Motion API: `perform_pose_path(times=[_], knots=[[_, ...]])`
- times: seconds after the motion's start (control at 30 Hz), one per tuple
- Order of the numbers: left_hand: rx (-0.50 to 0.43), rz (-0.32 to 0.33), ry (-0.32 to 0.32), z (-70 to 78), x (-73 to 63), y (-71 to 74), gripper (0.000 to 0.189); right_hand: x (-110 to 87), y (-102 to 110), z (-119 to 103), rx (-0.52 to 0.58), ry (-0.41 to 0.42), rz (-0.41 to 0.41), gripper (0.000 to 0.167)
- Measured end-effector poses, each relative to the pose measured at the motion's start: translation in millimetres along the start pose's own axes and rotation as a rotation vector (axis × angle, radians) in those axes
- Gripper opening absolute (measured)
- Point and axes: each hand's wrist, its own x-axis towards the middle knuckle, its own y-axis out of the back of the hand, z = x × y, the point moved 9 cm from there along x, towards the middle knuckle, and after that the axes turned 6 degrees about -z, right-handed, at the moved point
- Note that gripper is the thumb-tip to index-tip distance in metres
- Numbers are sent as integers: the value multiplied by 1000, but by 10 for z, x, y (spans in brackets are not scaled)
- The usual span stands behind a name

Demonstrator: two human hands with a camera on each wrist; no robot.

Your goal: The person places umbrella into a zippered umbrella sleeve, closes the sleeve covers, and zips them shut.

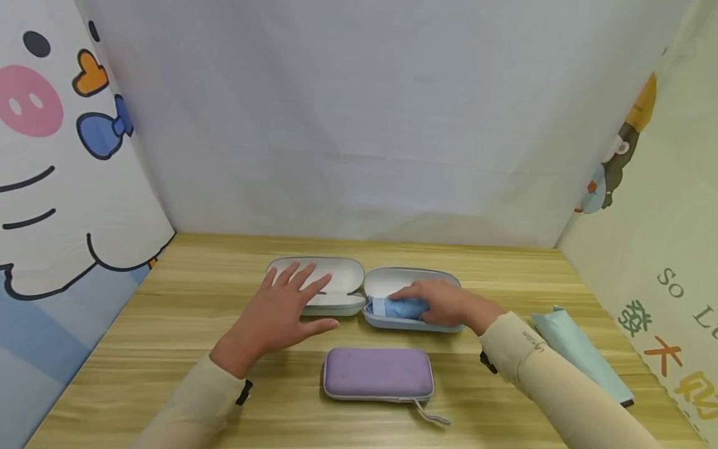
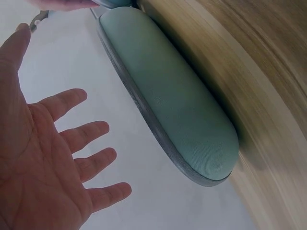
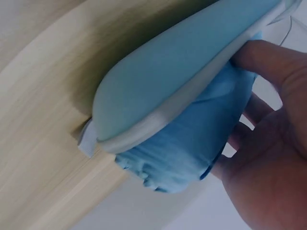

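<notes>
My right hand (image 1: 440, 302) grips a rolled blue fabric bundle (image 3: 192, 139) that has a pale band near its left end. The bundle (image 1: 408, 308) lies in an open light-blue case (image 1: 392, 323) with a white lining. In the right wrist view, the thumb is on the bundle by the case rim, with fingers curled at its other side. My left hand (image 1: 275, 315) hovers with spread fingers in front of an open green case (image 1: 342, 274), also lined in white. The left wrist view shows a gap between those fingers and the green case (image 2: 168, 91).
A closed purple zip case (image 1: 378, 372) with a wrist strap lies nearer me on the wooden table (image 1: 185, 293). A pale teal folded item (image 1: 583, 355) lies at the right beside my forearm. White cloth (image 1: 359, 125) hangs behind the table; printed cloths hang at both sides.
</notes>
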Motion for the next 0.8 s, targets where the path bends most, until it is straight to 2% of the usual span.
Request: perform_pose_path(times=[0.23,0.37,0.47,0.57,0.67,0.73,0.8], knots=[[1,5,0,-4,-3,18,85,-46,85,77,75,20,108,45],[-1,6,0,-7,-4,9,85,-97,120,30,61,56,143,37],[2,4,0,-8,-1,-3,85,-159,140,30,32,41,180,37],[6,6,-3,-6,11,-10,85,-259,178,126,38,-34,236,56],[15,16,-8,5,30,1,86,-343,194,301,69,-126,265,92],[24,24,-14,23,51,16,87,-377,170,427,92,-180,251,116],[23,25,-22,49,77,25,88,-380,115,513,103,-206,207,130]])
